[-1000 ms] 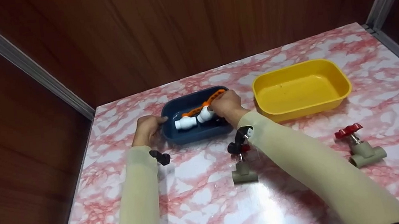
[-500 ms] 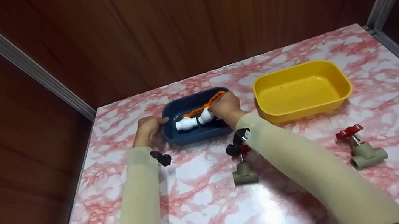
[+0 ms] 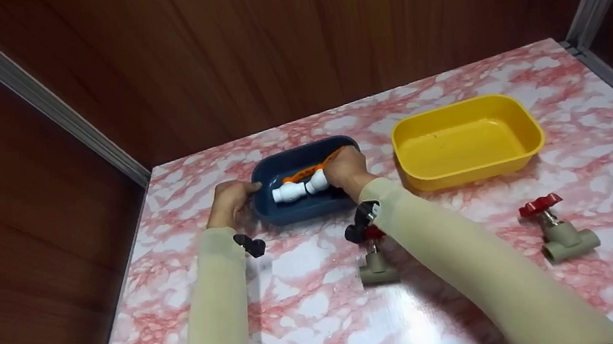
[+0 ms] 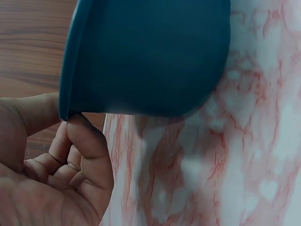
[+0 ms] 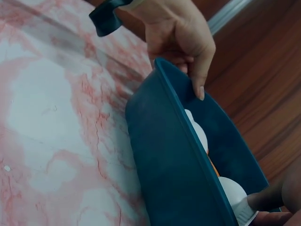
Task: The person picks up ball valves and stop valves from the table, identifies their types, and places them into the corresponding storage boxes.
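Note:
A dark blue plastic basin (image 3: pixel 303 213) stands on the table, tilted in neither hand's grip. My left hand (image 3: pixel 230 200) pinches its left rim, thumb inside and curled fingers outside, as the left wrist view shows with the basin's wall (image 4: pixel 155 56). Inside lies a white ball valve (image 3: pixel 289 192) with an orange lever. To its right, my right hand (image 3: pixel 348 170) grips a second white ball valve (image 3: pixel 317 182), also with an orange lever, which the fingers partly cover. In the right wrist view, fingertips (image 5: pixel 265 200) press against this valve's white end (image 5: pixel 235 197).
A yellow basin (image 3: pixel 467 143) stands right of the blue one. A grey-green tee valve with a red handwheel (image 3: pixel 378 271) lies below my right wrist. Another such valve (image 3: pixel 566 239) lies farther right. Wooden panels (image 3: pixel 297 50) border the table's back and left.
My right hand has lowered slightly into the blue basin with the ball valve, and its fingers cover more of the orange lever. The left hand keeps its hold on the rim.

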Motion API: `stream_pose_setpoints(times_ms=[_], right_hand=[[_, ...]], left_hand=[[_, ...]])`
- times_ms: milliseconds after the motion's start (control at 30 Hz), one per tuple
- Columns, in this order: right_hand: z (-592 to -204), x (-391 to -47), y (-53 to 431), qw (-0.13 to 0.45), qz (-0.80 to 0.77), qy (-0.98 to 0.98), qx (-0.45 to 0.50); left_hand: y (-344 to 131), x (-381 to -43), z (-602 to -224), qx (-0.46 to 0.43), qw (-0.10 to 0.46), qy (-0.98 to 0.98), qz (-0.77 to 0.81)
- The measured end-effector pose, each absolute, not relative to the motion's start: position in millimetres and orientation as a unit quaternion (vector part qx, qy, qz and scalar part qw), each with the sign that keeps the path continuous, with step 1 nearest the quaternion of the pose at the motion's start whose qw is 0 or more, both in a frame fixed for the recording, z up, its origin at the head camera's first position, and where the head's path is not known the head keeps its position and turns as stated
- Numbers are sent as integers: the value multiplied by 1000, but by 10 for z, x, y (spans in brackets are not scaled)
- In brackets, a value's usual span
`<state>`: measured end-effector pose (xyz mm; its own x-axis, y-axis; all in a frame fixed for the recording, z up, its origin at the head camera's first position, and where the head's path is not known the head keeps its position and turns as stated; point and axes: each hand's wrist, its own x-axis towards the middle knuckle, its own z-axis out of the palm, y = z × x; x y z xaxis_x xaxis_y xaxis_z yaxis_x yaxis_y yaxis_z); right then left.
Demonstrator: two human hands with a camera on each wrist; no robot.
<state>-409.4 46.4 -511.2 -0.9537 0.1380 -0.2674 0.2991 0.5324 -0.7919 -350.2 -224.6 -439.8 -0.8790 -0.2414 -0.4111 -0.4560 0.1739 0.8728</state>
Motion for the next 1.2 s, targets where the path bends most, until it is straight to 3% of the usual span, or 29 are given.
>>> stream_pose_setpoints(times_ms=[667,800,900,1000,1200], right_hand=[[-5031,-3981,540,136,-450,880,65],[-5049,-3993,611,118,-440,890,20],[-4844,-3825,726,82,-454,887,-15],[-4390,-3479,853,64,-470,879,-41],[-3714,-3080,1289,92,-491,864,-66]], left_hand=[[-2190,-3480,-4426,-217,93,767,596],[-2202,-3487,-4438,-216,90,773,590],[-2219,-3492,-4445,-216,87,780,581],[-2238,-3499,-4445,-217,84,794,561],[-2239,-3494,-4398,-216,78,801,553]])
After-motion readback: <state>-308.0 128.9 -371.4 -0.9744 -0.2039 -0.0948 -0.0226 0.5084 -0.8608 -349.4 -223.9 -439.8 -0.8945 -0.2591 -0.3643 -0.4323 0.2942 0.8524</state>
